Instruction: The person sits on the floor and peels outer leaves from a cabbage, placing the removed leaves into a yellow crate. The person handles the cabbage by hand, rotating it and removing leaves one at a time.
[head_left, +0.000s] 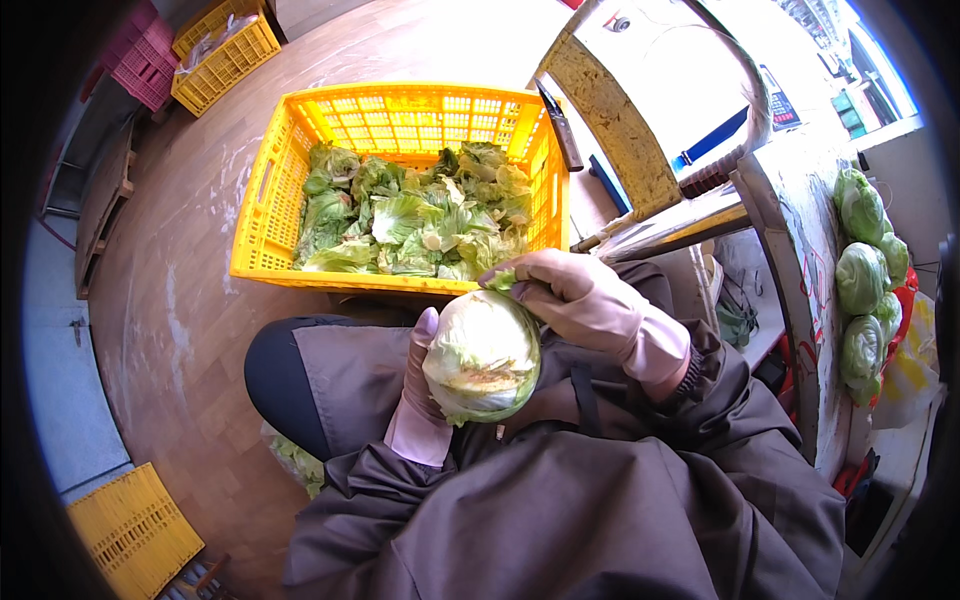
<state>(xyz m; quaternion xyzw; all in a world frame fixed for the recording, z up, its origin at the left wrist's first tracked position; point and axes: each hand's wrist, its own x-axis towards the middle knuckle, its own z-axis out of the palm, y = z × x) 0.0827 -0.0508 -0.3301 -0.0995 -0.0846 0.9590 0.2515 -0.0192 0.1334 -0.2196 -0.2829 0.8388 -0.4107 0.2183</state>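
A round, pale head of lettuce (484, 356) with a browned patch on its side rests in my gloved left hand (421, 390), whose thumb shows at its left edge. My gloved right hand (581, 304) pinches a green leaf piece (500, 280) at the head's upper right; whether that piece is still attached cannot be made out. Just beyond both hands stands a yellow plastic crate (259, 225), with many loose, wilted leaves (409, 217) inside. A knife (561, 127) with a dark handle lies across the crate's right rim.
Several lettuce heads (861, 277) sit at the far right beside a worn board (791, 247). A yellow-framed scale or stand (615, 120) is right of the crate. Another yellow crate (225, 64) and pink crates (146, 67) stand at upper left. A bag of leaves (296, 461) lies by my left leg.
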